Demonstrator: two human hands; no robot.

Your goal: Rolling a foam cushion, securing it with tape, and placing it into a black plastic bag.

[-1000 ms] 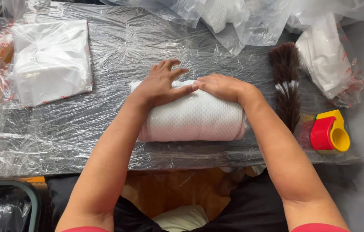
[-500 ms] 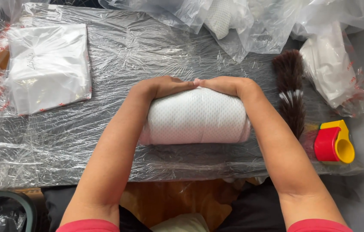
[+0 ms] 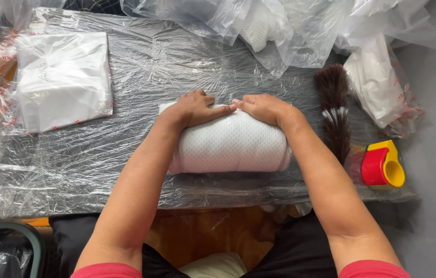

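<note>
A rolled white mesh-textured fabric bundle point(image 3: 230, 146) lies on a table covered in clear plastic film point(image 3: 140, 77). My left hand point(image 3: 194, 109) rests on the far top left of the roll, fingers curled over its far edge. My right hand point(image 3: 261, 108) presses on the far top right, its fingertips meeting those of the left hand. Both forearms reach over the roll from the near side.
A flat white folded item in a clear bag point(image 3: 58, 80) lies at the far left. A dark feather brush point(image 3: 333, 116) and a red-and-yellow tape dispenser point(image 3: 382, 164) sit to the right. Crumpled clear plastic bags point(image 3: 290, 25) pile up at the back.
Both hands have stayed on the far top of the roll; the left hand's fingers went from spread to curled over the far edge. The roll stays in about the same place.
</note>
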